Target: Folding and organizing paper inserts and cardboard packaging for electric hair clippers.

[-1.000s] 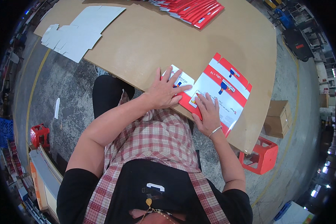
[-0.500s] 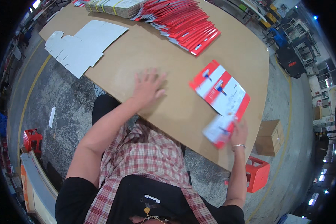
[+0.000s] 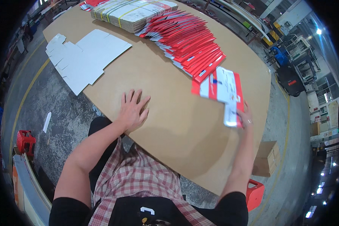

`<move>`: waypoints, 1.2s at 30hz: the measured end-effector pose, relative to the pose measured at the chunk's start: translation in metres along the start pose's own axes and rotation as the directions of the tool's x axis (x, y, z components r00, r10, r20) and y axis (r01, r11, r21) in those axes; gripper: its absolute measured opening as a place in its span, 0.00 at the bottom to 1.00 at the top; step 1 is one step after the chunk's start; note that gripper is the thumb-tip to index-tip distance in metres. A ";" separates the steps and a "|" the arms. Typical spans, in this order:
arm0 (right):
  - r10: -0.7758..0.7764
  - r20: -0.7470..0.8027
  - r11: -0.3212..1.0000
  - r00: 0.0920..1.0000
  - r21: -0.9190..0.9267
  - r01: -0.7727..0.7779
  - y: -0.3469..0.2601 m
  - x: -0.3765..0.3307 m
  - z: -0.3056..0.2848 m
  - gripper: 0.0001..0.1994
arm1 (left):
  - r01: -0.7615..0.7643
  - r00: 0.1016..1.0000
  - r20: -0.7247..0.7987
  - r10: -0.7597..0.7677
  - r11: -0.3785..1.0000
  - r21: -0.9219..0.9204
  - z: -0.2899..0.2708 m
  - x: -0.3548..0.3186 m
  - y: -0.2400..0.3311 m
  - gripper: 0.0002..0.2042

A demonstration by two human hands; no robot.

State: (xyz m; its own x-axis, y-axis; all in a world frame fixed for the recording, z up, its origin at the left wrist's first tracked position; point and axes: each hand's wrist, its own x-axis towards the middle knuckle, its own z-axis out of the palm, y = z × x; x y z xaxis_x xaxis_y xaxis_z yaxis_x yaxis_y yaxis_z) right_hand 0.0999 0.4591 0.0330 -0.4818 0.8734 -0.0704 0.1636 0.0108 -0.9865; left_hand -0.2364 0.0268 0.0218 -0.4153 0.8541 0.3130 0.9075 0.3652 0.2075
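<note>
You are pinching a flat red-and-white folded carton (image 3: 223, 89) in your right hand (image 3: 245, 117), fingers closed on its near edge, just short of the fanned row of finished red cartons (image 3: 188, 43). Your left hand (image 3: 133, 109) is lying spread on the smooth brown bench (image 3: 169, 124). Beyond its fingertips, white die-cut blanks (image 3: 84, 58) are waiting unfolded.

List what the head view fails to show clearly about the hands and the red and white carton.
- Right hand: mostly behind the flat carton, so its grip is hidden.
- Carton: motion-blurred; its printing and folds cannot be made out.
- Left hand: lies flat on the table; anything under the palm is hidden.
- Bundled stack: cut off at the top edge.
</note>
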 end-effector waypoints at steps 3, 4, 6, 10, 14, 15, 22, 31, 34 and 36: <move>-0.045 -0.179 0.975 0.983 -0.220 0.004 0.024 0.094 0.079 0.32 | -0.024 0.999 0.026 0.026 0.997 -0.068 0.003 0.009 0.009 0.24; -0.067 -0.212 0.980 0.975 -0.199 0.024 0.024 0.113 0.105 0.30 | -0.036 0.999 0.026 0.039 0.994 -0.101 0.005 0.012 0.010 0.24; -0.353 -0.209 0.619 0.912 -0.783 0.060 0.015 0.132 0.161 0.30 | -0.013 0.999 0.041 0.017 0.995 -0.104 0.004 0.005 0.001 0.23; -0.070 -0.132 0.591 0.989 -0.804 -0.065 -0.015 0.137 0.207 0.31 | 0.107 0.994 0.027 -0.106 0.992 -0.060 -0.006 -0.010 -0.003 0.24; -0.511 -0.306 0.649 0.803 -0.750 0.128 0.025 0.184 0.211 0.34 | 0.024 1.000 0.010 -0.023 0.990 -0.141 0.001 0.008 0.013 0.25; -0.508 -0.186 0.490 0.841 -0.866 0.104 0.023 0.202 0.211 0.36 | 0.003 1.000 -0.009 -0.004 0.987 -0.163 0.004 0.010 0.015 0.25; -0.623 0.022 0.780 0.782 0.097 0.618 -0.137 -0.010 0.339 0.29 | 0.093 0.995 0.039 -0.087 0.978 -0.186 0.009 -0.007 -0.009 0.25; -0.909 0.288 0.417 0.301 0.630 0.655 -0.244 -0.302 0.340 0.13 | 0.640 0.051 -0.473 -0.879 0.393 -0.661 -0.065 -0.030 -0.228 0.43; -0.840 0.453 0.542 0.300 0.732 0.413 -0.262 -0.312 0.330 0.16 | 0.311 -0.098 0.101 -0.990 -0.127 -0.942 -0.059 -0.030 -0.313 0.39; -0.665 0.653 0.747 0.362 0.571 0.341 -0.265 -0.319 0.334 0.20 | -0.009 0.352 0.338 -0.873 -0.365 -0.931 -0.040 -0.035 -0.359 0.27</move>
State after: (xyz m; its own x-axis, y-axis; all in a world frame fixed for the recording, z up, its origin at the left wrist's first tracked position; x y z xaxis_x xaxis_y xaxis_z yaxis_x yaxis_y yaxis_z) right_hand -0.0772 0.0156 0.2677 -0.8458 -0.0088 0.5334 -0.5334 0.0282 -0.8454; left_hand -0.5500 -0.1491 -0.0266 -0.9168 0.1071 -0.3846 -0.3858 -0.4856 0.7845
